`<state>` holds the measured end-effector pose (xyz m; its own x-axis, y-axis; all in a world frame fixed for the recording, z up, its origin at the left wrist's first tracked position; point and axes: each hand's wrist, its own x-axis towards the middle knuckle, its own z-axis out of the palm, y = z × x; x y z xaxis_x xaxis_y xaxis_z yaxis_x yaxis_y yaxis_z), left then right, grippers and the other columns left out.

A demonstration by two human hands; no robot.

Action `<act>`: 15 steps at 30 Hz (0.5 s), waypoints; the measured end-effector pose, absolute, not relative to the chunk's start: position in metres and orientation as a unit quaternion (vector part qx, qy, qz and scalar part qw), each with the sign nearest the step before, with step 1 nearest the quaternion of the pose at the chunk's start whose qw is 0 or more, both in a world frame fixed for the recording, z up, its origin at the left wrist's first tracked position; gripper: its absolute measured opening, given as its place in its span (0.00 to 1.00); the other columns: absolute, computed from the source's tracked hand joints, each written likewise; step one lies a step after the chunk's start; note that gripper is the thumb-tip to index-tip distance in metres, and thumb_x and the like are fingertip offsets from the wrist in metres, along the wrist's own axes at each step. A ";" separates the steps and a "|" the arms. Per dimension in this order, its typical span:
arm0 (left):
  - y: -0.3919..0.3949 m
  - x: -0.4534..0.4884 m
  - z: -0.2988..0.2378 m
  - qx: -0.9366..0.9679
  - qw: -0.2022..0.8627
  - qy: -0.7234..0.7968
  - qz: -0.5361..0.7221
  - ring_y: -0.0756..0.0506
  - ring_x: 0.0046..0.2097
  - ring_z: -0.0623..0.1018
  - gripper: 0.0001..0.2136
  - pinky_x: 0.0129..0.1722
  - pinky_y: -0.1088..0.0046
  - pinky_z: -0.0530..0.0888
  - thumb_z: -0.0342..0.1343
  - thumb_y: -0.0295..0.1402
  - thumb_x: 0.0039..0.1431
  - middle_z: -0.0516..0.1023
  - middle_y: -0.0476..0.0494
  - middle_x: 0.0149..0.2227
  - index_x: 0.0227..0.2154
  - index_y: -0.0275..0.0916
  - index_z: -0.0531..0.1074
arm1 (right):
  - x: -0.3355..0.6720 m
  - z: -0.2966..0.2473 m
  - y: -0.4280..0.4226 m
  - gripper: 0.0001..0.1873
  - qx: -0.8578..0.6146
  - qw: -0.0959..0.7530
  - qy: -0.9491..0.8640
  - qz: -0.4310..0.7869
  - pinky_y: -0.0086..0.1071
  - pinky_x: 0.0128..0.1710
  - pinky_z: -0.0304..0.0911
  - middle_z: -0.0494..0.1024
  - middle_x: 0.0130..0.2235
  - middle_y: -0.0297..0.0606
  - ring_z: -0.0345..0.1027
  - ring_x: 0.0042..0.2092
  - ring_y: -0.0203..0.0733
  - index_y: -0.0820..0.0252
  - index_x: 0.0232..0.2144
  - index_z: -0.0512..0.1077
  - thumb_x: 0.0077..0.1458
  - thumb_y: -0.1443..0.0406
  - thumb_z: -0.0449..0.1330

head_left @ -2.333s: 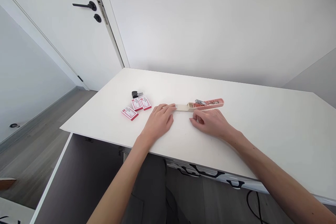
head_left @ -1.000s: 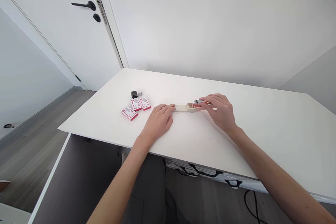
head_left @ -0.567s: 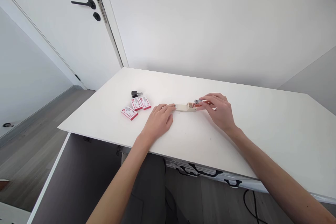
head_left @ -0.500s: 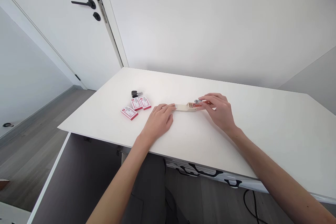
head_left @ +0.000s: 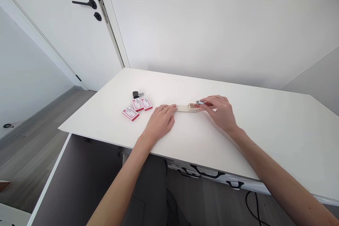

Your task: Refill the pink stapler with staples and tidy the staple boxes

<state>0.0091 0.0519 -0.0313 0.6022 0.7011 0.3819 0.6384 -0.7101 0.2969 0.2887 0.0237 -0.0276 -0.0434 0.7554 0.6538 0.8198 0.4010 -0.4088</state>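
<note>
- Left hand [head_left: 159, 120]: its fingers lie flat and side by side over the end of the cream stapler arm [head_left: 185, 108], thumb apart from them, nothing pinched; they rest where they did in the first frame.
- Right hand [head_left: 222, 113]: the forefinger and thumb tips draw in at the silver metal piece [head_left: 199, 102], touching it; I cannot tell whether they clamp it.
- In the first frame that hand sits curled on the near side of the stapler; now it arches over the stapler's far end, which it partly hides.
- Between the two sets of fingers runs the stapler, spread open: the cream arm leads from under the left fingertips to the hinge, just short of the right fingertips.
- Beneath the right fingers, the pink stapler half [head_left: 202, 109] shows only in part; in the first frame its whole length is seen.
- Left of the left fingers, well short of touching, lie three red-and-white boxes, two side by side and one nearer [head_left: 130, 113], unmoved.
- Just beyond the boxes from the fingers is a small black-and-silver tool [head_left: 136, 94], also unmoved.
- Under everything spreads the white surface [head_left: 265, 123].
</note>
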 end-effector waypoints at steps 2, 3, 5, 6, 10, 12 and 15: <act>0.052 0.009 -0.031 0.893 0.066 0.375 0.241 0.38 0.64 0.73 0.17 0.62 0.51 0.72 0.48 0.27 0.70 0.75 0.43 0.65 0.58 0.41 0.72 | 0.289 -0.026 0.023 0.08 -0.547 0.427 -0.719 -0.034 0.50 0.56 0.65 0.87 0.42 0.36 0.80 0.48 0.52 0.50 0.41 0.81 0.69 0.60 0.61; 0.052 0.009 -0.031 0.893 0.066 0.375 0.241 0.38 0.64 0.73 0.17 0.62 0.51 0.72 0.48 0.27 0.70 0.76 0.43 0.65 0.58 0.41 0.72 | 0.289 -0.026 0.023 0.08 -0.547 0.431 -0.717 -0.032 0.50 0.56 0.65 0.87 0.41 0.36 0.80 0.48 0.51 0.49 0.40 0.81 0.70 0.60 0.60; 0.051 0.009 -0.031 0.893 0.067 0.376 0.240 0.38 0.64 0.73 0.17 0.62 0.51 0.72 0.48 0.27 0.70 0.75 0.43 0.65 0.58 0.41 0.72 | 0.288 -0.024 0.022 0.09 -0.546 0.442 -0.711 -0.033 0.50 0.56 0.65 0.87 0.40 0.35 0.80 0.47 0.51 0.49 0.39 0.81 0.70 0.60 0.60; 0.051 0.009 -0.031 0.892 0.068 0.376 0.240 0.38 0.64 0.73 0.17 0.62 0.51 0.72 0.48 0.27 0.70 0.75 0.43 0.65 0.58 0.41 0.72 | 0.288 -0.024 0.021 0.10 -0.544 0.447 -0.709 -0.034 0.50 0.56 0.66 0.87 0.39 0.34 0.80 0.46 0.50 0.49 0.38 0.81 0.70 0.60 0.60; 0.052 0.009 -0.031 0.893 0.071 0.377 0.237 0.38 0.64 0.72 0.17 0.62 0.52 0.72 0.48 0.27 0.70 0.75 0.42 0.66 0.58 0.41 0.72 | 0.287 -0.023 0.020 0.11 -0.538 0.457 -0.707 -0.040 0.50 0.54 0.67 0.87 0.38 0.35 0.80 0.44 0.51 0.48 0.36 0.82 0.70 0.59 0.60; 0.052 0.009 -0.031 0.892 0.072 0.377 0.238 0.38 0.64 0.72 0.17 0.63 0.52 0.72 0.48 0.27 0.70 0.75 0.42 0.66 0.58 0.41 0.72 | 0.287 -0.023 0.020 0.11 -0.540 0.459 -0.705 -0.040 0.50 0.53 0.68 0.87 0.39 0.36 0.80 0.42 0.50 0.49 0.35 0.81 0.69 0.59 0.60; 0.051 0.009 -0.031 0.892 0.073 0.377 0.238 0.38 0.64 0.72 0.17 0.63 0.52 0.72 0.49 0.26 0.70 0.75 0.43 0.65 0.57 0.41 0.72 | 0.287 -0.024 0.018 0.10 -0.552 0.461 -0.694 -0.029 0.49 0.51 0.70 0.86 0.40 0.36 0.79 0.43 0.50 0.48 0.36 0.81 0.69 0.58 0.61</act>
<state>0.0087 0.0514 -0.0310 0.6027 0.7070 0.3700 0.6370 -0.7056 0.3105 0.2866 0.0185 -0.0235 0.0337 0.7393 0.6725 0.7931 0.3896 -0.4681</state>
